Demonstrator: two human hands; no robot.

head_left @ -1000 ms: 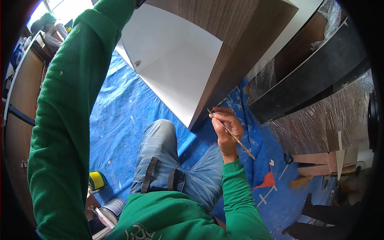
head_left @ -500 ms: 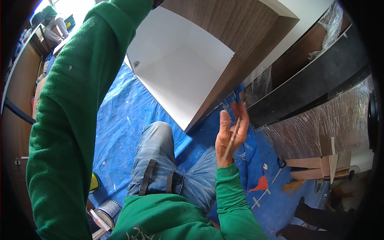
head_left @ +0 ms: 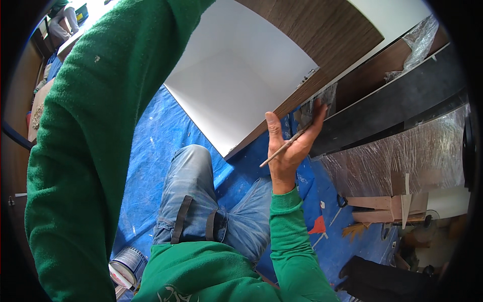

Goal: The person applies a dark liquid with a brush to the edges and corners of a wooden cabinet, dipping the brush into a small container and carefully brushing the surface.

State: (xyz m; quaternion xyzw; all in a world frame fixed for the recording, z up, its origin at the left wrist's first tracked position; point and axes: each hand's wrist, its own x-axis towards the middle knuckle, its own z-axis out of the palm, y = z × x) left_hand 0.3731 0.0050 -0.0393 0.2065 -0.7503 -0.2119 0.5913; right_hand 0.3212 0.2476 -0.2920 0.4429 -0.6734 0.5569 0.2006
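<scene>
My right hand [head_left: 291,141] is raised with the palm showing, and a thin paintbrush [head_left: 284,147] lies across it under the thumb. The fingertips touch the lower edge of a wood-grain cabinet side [head_left: 322,45]. A white cabinet door or panel [head_left: 236,80] hangs open beside it. My left arm in a green sleeve [head_left: 95,141] reaches up past the top of the picture, so the left hand is out of sight. My knee in blue jeans [head_left: 193,191] is bent below the panel.
A blue tarp [head_left: 151,136] with paint spots covers the floor. A small tin can [head_left: 128,264] stands by my left side. Plastic-wrapped furniture [head_left: 412,151] and wood offcuts [head_left: 387,209] lie at the right. Another person [head_left: 63,20] is at the far upper left.
My right hand rose from the panel's lower corner and opened from a pencil grip on the brush to a flat palm against the cabinet edge. The view shifted closer to the cabinet.
</scene>
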